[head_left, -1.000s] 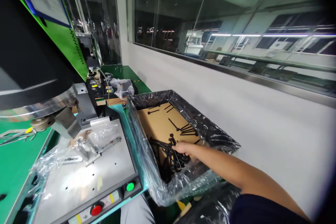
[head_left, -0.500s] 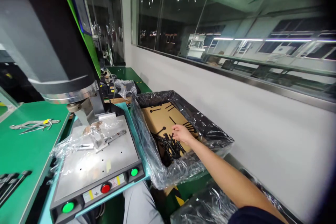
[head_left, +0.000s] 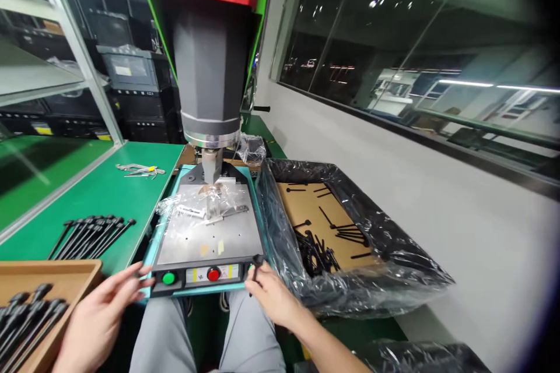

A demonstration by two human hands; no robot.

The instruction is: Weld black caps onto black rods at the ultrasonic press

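Tray [head_left: 74, 278]: lying at lower left, bearing black rods [head_left: 32, 315], heads pointing away.
Left hand [head_left: 100, 308]: hovering beside the tray's edge, near the left green button [head_left: 168, 278]; holding fingers curved and partly spread — too blurred for telling whether gripping anything.
Right hand [head_left: 272, 294]: pinching one rod between thumb and fingers at the panel's right end.
Held rod [head_left: 257, 259]: standing nearly upright, slightly tilted, head up; seemingly being handled singly, mid-transfer, not yet being set down.
Right pinch: judging by the pose, calling next for a firm grip and for keeping the rod clear of the buttons.
Red button [head_left: 213, 274]: sitting mid-panel, between both hands.
Box [head_left: 380, 224]: standing right, wearing a plastic liner, holding heaped rods [head_left: 317, 253] at its near left, others scattering over cardboard [head_left: 301, 204].
Bench [head_left: 144, 198]: bearing rods [head_left: 94, 233] lying side by side; farther along, bearing tools [head_left: 140, 170].
Plate [head_left: 175, 245]: carrying a plastic-draped jig [head_left: 213, 205].
Press head [head_left: 201, 70]: hanging above the jig — contact not showing clearly.
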